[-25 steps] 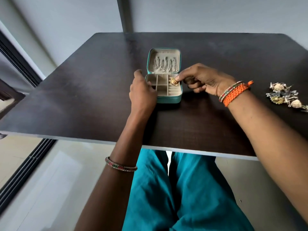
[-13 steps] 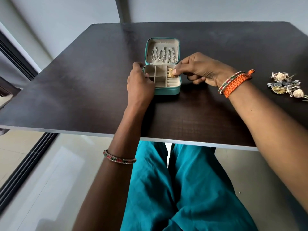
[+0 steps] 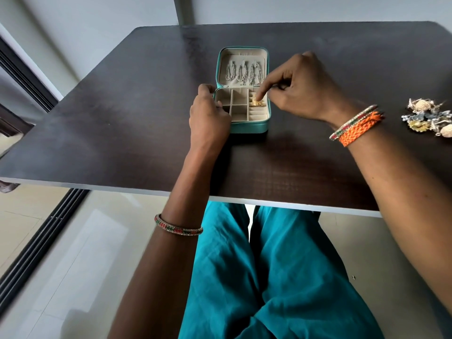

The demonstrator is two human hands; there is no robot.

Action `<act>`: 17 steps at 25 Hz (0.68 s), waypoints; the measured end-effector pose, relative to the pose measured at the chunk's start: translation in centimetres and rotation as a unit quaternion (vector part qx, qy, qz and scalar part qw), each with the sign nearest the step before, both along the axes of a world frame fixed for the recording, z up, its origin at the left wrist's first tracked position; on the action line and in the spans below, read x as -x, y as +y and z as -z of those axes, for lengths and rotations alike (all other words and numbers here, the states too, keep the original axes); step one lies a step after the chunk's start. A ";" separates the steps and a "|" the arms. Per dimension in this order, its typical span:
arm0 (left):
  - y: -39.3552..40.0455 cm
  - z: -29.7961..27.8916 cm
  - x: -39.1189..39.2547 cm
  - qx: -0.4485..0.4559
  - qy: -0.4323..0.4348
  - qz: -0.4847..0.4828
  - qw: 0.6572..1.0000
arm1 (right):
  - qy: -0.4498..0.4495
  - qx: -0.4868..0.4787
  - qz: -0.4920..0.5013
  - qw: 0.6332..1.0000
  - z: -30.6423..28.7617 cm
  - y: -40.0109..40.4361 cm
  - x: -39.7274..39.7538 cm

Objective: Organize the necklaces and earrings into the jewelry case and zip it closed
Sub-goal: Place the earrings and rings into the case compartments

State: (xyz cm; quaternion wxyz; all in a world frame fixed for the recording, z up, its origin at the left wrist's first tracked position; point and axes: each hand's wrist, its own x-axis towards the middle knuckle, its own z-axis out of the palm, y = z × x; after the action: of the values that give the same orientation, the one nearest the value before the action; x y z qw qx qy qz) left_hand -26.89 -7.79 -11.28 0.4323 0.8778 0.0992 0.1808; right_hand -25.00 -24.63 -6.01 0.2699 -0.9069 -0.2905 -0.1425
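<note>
A teal jewelry case (image 3: 247, 127) lies open mid-table, its lid (image 3: 242, 53) tipped back. Several silver necklaces (image 3: 243, 73) hang inside the lid. The beige tray has square compartments on the left and slotted rows on the right. A gold earring (image 3: 256, 103) sits in the upper right slots. My right hand (image 3: 305, 86) hovers over the case's right side, its straight index fingertip pressing on the earring and its other fingers curled. My left hand (image 3: 208, 116) grips the case's left wall, fingers over the rim.
A pile of loose earrings (image 3: 428, 117), gold, silver and shell-like, lies on the dark table (image 3: 122, 118) at the far right. The table's near edge runs above my lap. A wall and a window frame stand behind and to the left.
My right hand has gone from pinching the gold earring over the tray to pressing it into the slots with one fingertip. The left hand has stayed on the case.
</note>
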 end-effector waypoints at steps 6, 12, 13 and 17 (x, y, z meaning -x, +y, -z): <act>0.0 0.0 0.0 -0.001 -0.002 0.000 1.000 | -0.001 0.061 0.051 0.997 -0.3 0.4 0.9; 0.0 -0.1 0.1 0.001 -0.002 0.000 1.000 | 0.014 0.062 0.043 0.997 -0.3 0.3 0.8; 0.0 0.0 0.1 0.002 -0.003 0.000 1.000 | 0.014 0.061 0.045 0.997 -0.3 0.3 0.8; 0.0 0.1 0.0 0.003 -0.005 -0.003 1.000 | 0.023 0.069 0.040 0.997 -0.1 0.5 0.9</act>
State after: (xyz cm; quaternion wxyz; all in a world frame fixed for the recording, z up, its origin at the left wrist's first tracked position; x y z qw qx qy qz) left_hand -26.89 -7.78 -11.37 0.4352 0.8752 0.0998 0.1861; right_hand -25.87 -24.10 -5.88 0.2071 -0.9373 -0.2572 -0.1116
